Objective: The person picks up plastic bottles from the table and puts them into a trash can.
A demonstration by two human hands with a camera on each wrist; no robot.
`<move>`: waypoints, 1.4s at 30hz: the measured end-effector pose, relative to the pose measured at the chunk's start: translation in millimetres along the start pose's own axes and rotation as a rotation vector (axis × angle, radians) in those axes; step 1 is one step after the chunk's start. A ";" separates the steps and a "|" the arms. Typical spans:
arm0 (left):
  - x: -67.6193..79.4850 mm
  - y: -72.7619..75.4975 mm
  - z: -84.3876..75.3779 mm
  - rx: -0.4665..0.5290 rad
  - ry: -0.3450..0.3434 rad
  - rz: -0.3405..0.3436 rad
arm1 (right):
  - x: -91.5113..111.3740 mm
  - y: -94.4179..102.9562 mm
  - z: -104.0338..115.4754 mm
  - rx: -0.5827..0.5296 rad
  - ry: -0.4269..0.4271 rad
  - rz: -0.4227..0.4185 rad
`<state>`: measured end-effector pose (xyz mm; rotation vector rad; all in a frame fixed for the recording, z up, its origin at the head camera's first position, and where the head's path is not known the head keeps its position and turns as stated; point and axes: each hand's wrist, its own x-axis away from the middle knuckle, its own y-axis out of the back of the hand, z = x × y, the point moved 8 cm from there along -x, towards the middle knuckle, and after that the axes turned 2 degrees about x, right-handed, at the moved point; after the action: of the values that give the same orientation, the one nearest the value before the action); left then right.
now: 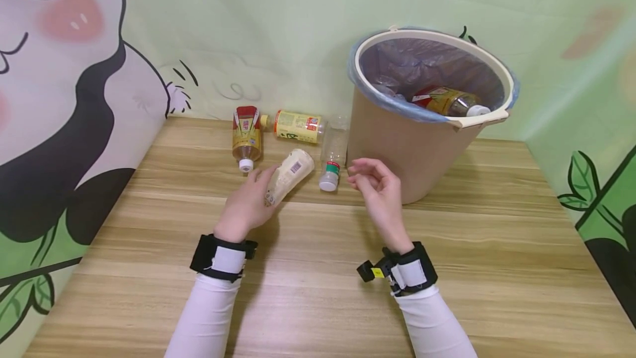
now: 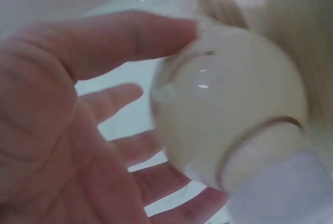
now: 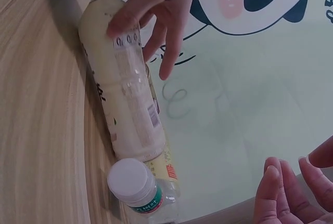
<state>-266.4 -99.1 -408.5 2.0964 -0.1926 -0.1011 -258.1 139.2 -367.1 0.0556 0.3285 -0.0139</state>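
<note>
A cream-coloured plastic bottle [image 1: 293,173] with a barcode lies slantwise in front of the left hand [image 1: 250,203]. That hand holds it near the capped end, thumb on one side and fingers round the other. Up close, the left wrist view shows its rounded shoulder [image 2: 234,89] and white cap [image 2: 286,190]. The right hand [image 1: 380,189] hovers by the bin with loosely bent fingers and nothing in them. Nearest to it is a clear bottle [image 1: 334,148] with a green label and white cap, also seen by its cap [image 3: 128,179] in the right wrist view.
A tall beige bin [image 1: 397,148] with a blue liner stands at back right, with a tea-coloured bottle [image 1: 447,102] inside. Along the wall lie a red-and-yellow labelled bottle [image 1: 247,134] and a yellow-labelled bottle [image 1: 298,127]. All rest on a wooden table [image 1: 308,286].
</note>
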 end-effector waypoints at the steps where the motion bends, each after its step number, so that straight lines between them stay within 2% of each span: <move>1: 1.0 1.3 1.9 -0.008 0.008 0.015 | 0.0 -0.1 0.0 0.000 0.001 0.000; 4: 2.6 3.4 6.2 -0.029 0.027 0.041 | -0.1 -0.7 0.4 0.001 0.003 0.002; 6: 2.5 4.2 6.2 -0.035 0.025 0.028 | -0.2 -0.9 0.6 0.002 0.005 0.001; 12: -3.6 2.2 -5.5 -0.074 -0.035 -0.101 | -0.3 -0.9 1.9 0.004 0.019 0.003; 16: -6.4 -4.5 -3.9 -0.125 -0.015 -0.136 | -0.4 -0.9 3.2 0.004 0.029 0.001; 23: -8.2 -11.8 7.5 -0.188 0.042 -0.118 | -0.2 -2.4 4.2 0.018 0.039 0.005; 36: -10.8 -13.6 8.7 -0.198 0.019 -0.110 | 0.2 -4.5 0.3 0.033 0.024 0.009; 42: -9.6 -5.1 0.7 -0.151 -0.025 -0.144 | 0.2 -4.6 -0.3 0.027 0.023 0.006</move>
<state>-275.5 -95.4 -413.3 1.9569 -0.0471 -0.2211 -258.1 134.6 -367.6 0.0834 0.3516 -0.0122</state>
